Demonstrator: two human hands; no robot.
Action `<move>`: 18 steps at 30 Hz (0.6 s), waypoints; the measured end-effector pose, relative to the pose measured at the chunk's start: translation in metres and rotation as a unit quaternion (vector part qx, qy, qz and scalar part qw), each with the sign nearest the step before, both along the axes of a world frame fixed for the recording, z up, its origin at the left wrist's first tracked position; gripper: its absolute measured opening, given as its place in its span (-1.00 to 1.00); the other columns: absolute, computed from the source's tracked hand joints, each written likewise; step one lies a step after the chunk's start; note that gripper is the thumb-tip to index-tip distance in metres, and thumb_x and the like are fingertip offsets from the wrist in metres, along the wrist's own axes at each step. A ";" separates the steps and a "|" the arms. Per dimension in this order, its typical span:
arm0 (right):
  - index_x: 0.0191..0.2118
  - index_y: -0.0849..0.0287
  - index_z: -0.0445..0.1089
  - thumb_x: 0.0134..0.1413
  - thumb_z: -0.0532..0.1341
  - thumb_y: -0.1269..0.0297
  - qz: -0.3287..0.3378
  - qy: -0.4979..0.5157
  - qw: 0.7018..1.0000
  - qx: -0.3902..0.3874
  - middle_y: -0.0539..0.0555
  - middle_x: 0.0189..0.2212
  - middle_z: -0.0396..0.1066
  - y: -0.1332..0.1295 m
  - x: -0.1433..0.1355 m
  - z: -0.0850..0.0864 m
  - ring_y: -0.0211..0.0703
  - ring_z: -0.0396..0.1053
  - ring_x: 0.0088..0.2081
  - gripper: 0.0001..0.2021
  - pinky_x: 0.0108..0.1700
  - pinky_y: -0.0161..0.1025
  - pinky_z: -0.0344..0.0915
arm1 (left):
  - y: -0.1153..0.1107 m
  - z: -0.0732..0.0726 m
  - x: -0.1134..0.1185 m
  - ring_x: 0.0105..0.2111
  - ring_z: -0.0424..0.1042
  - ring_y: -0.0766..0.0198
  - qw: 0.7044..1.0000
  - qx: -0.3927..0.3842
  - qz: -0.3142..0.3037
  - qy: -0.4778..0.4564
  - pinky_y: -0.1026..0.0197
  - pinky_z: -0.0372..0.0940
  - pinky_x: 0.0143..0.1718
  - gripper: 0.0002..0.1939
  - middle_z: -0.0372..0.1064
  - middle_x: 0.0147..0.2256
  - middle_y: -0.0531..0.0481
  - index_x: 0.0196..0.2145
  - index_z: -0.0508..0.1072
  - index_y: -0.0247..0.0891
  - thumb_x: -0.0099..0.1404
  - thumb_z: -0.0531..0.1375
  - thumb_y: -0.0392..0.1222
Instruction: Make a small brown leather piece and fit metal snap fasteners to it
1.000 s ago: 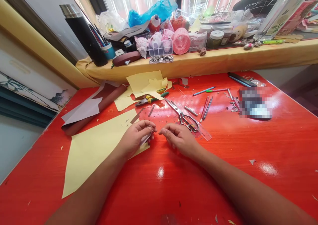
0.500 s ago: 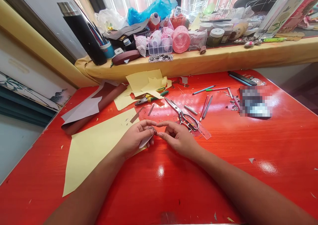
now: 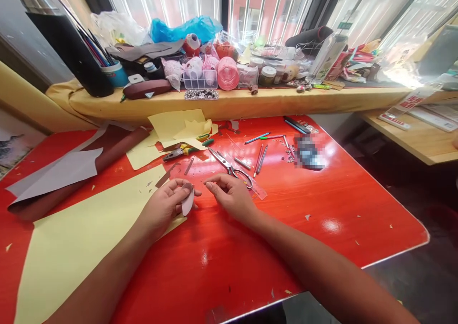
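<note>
In my left hand [image 3: 174,197] I grip a small rounded piece of leather [image 3: 188,202], its pale grey backing showing. It is held between thumb and fingers above the edge of a large yellow sheet [image 3: 96,224]. My right hand [image 3: 231,195] is a short way to the right, thumb and forefinger pinched together. Whatever is in that pinch is too small to make out. Just beyond the right hand lie scissors [image 3: 229,165], with a pink ruler [image 3: 259,190] partly under their handles.
Pliers [image 3: 175,153] rest beside yellow scraps [image 3: 175,126]. A brown leather roll [image 3: 121,147] lies at the left. Pencils [image 3: 260,159] and a blurred dark object [image 3: 309,152] are farther right. The cluttered sill [image 3: 232,105] runs along the back, with a black flask [image 3: 67,52].
My right hand has drawn away from the left, opening a gap between them. The leather piece is now turned more upright. The view has swung to the right.
</note>
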State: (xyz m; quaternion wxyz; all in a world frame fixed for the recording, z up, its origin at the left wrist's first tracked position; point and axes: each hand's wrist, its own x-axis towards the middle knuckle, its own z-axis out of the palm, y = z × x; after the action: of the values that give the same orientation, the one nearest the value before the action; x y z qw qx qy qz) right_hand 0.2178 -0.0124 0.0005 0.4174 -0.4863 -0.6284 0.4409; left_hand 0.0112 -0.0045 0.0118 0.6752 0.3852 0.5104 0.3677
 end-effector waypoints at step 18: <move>0.06 0.08 0.48 0.35 0.28 0.24 -0.014 -0.450 0.889 0.088 0.08 -0.13 0.58 0.011 0.073 0.027 -0.10 0.49 -0.22 -0.77 -0.26 -0.26 0.18 | -0.001 0.000 0.001 -0.32 0.53 0.18 0.999 0.025 0.011 -0.025 0.24 0.36 -0.35 -0.48 0.61 -0.27 -0.11 -0.25 0.45 -0.23 -0.03 0.53 0.08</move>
State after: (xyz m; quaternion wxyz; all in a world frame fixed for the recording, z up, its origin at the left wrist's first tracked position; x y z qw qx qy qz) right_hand 0.2909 -0.0019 0.0274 0.1371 -0.6027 -0.7781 0.1120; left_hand 0.0119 -0.0055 0.0119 0.6733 0.3871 0.4885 0.3976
